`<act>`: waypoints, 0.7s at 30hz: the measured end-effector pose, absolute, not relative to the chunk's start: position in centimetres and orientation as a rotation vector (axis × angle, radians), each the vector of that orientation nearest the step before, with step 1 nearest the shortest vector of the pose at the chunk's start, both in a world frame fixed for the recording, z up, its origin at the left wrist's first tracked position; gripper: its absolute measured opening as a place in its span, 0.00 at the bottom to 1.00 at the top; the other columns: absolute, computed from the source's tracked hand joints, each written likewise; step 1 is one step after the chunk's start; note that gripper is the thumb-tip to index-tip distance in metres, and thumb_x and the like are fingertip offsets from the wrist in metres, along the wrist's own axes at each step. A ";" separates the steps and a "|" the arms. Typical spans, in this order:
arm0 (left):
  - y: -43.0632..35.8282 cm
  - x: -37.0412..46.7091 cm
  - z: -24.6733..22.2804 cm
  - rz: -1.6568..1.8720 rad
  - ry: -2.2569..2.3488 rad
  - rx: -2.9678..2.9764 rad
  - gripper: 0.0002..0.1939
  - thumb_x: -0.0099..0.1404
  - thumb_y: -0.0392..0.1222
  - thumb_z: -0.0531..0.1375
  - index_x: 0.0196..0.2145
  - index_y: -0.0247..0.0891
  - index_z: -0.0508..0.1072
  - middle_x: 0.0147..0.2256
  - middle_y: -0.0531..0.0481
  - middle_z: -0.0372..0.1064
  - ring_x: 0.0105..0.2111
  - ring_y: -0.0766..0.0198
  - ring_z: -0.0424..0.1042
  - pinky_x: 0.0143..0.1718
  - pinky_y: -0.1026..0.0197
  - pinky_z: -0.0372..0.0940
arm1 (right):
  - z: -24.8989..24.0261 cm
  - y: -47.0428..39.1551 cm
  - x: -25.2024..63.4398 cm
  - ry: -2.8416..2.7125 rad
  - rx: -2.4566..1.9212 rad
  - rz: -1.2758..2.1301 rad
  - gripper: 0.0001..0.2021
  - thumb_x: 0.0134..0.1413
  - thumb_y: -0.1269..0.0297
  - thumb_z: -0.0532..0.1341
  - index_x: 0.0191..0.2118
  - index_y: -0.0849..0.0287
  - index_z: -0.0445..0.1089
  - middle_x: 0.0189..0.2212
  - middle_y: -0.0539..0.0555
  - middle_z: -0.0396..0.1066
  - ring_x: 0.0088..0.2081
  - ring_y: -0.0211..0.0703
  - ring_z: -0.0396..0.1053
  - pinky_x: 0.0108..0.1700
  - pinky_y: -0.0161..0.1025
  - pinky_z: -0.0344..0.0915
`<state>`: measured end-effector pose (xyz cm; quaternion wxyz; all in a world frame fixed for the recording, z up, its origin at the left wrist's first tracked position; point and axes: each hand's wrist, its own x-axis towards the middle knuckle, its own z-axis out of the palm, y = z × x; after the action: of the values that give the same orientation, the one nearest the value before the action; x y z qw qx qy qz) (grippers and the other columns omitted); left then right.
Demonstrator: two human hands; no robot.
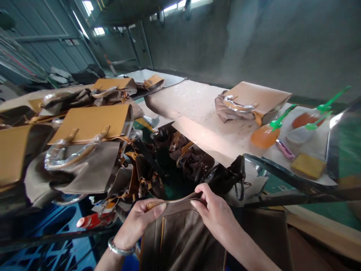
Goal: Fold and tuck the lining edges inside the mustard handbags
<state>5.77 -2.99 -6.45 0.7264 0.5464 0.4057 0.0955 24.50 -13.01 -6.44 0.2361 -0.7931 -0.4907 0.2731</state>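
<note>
A dark brown bag piece point(183, 237) with tan edging hangs in front of me at the bottom middle. My left hand point(143, 216) pinches the left part of its upper edge, thumb on the near side. On the right part of that edge, my right hand point(210, 207) is closed, with thumb and fingers on either side of the rim. Between the hands the edge runs as a narrow, slightly curved strip. A silver bangle point(120, 248) circles my left wrist. Just beyond my hands lies a heap of dark brown bags point(194, 162).
Tan-and-brown handbags point(96, 122) with wrapped handles are piled at left above a blue crate point(56, 226) and a red bottle point(94, 221). On the worktable point(191, 96) sit another handbag point(254, 98), an orange squeeze bottle point(265, 136) and a yellow sponge point(308, 165).
</note>
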 end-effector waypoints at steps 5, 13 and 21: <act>-3.2 6.0 -6.0 0.197 0.934 1.198 0.21 0.50 0.55 0.61 0.30 0.31 0.70 0.24 0.49 0.65 0.24 0.66 0.61 0.25 0.66 0.56 | -6.8 -13.0 24.7 -1.421 -2.066 0.740 0.17 0.53 0.68 0.53 0.50 0.50 0.61 0.43 0.49 0.68 0.45 0.39 0.65 0.48 0.37 0.59; -3.2 6.1 -6.2 0.195 0.949 1.171 0.20 0.50 0.54 0.62 0.29 0.31 0.71 0.23 0.50 0.65 0.23 0.66 0.62 0.25 0.66 0.56 | -6.9 -12.7 25.0 -1.438 -2.071 0.747 0.12 0.54 0.66 0.53 0.42 0.47 0.67 0.37 0.47 0.69 0.40 0.38 0.67 0.43 0.34 0.59; -2.3 5.4 -6.7 0.169 0.864 1.141 0.19 0.55 0.52 0.59 0.34 0.31 0.72 0.26 0.49 0.68 0.25 0.66 0.64 0.28 0.66 0.59 | -6.9 -11.9 25.1 -1.465 -2.080 0.769 0.05 0.53 0.65 0.53 0.31 0.52 0.66 0.30 0.45 0.68 0.35 0.36 0.67 0.36 0.32 0.55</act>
<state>5.41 -2.34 -6.69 0.7513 0.5225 0.3956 0.0775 25.07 -11.93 -6.87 0.2396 -0.7599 -0.5351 0.2808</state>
